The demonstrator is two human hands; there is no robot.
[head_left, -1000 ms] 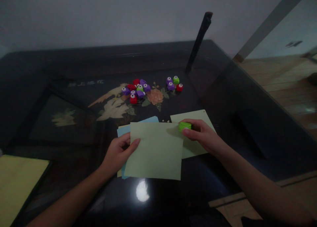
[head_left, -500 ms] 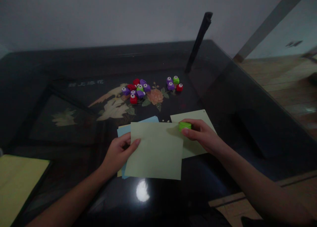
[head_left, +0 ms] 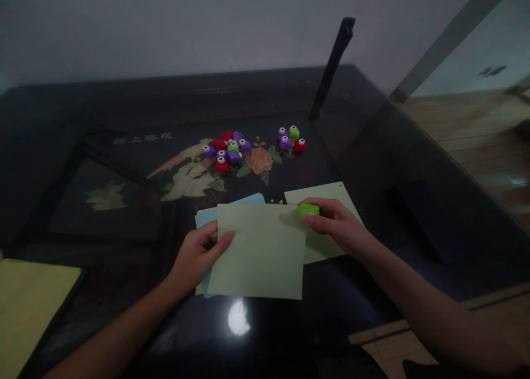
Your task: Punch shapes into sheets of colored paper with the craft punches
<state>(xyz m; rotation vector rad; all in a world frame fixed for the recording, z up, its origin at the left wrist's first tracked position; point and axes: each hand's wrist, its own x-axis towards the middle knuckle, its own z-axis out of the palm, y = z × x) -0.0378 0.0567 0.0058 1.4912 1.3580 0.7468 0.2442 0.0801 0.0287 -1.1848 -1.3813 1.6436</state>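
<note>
My left hand (head_left: pixel 197 255) pinches the left edge of a pale green paper sheet (head_left: pixel 260 252), thumb on top, holding it just above the dark glossy table (head_left: pixel 83 191). My right hand (head_left: pixel 335 222) grips a small green paper punch (head_left: pixel 308 209) set on the sheet's upper right corner. Under the held sheet lie a blue sheet (head_left: pixel 207 216) and another pale green sheet (head_left: pixel 327 202), which rests beneath my right hand.
Several small purple, red and green punches form one cluster (head_left: pixel 227 147) and a smaller group (head_left: pixel 291 137) farther back. A dark post (head_left: pixel 333 64) stands at the table's far right. A yellow sheet (head_left: pixel 28 307) lies at the near left. Wooden floor (head_left: pixel 480 136) shows on the right.
</note>
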